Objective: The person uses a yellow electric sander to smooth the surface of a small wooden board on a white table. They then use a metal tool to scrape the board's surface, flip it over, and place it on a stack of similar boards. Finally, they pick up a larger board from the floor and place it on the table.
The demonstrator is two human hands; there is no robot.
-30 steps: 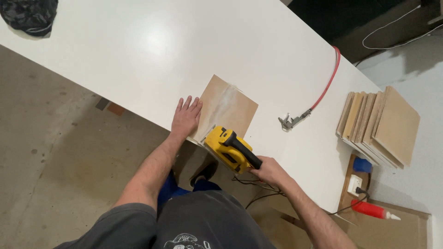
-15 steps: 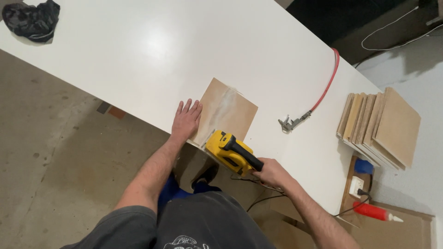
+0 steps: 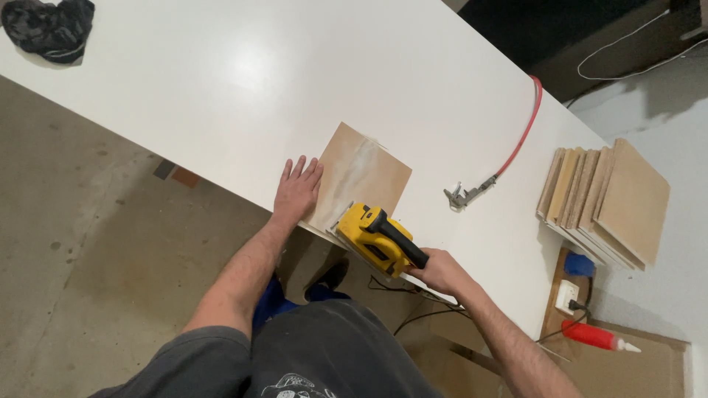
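We are sanding the brown board point(image 3: 359, 177), left hand point(image 3: 297, 191) spread flat on its near-left edge, right hand point(image 3: 436, 270) gripping the yellow sander point(image 3: 376, 237) at its near edge.

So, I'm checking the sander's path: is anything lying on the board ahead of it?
Nothing visible: the square brown board is bare ahead of the yellow power sander. The left hand lies flat along its left edge, beside the path.
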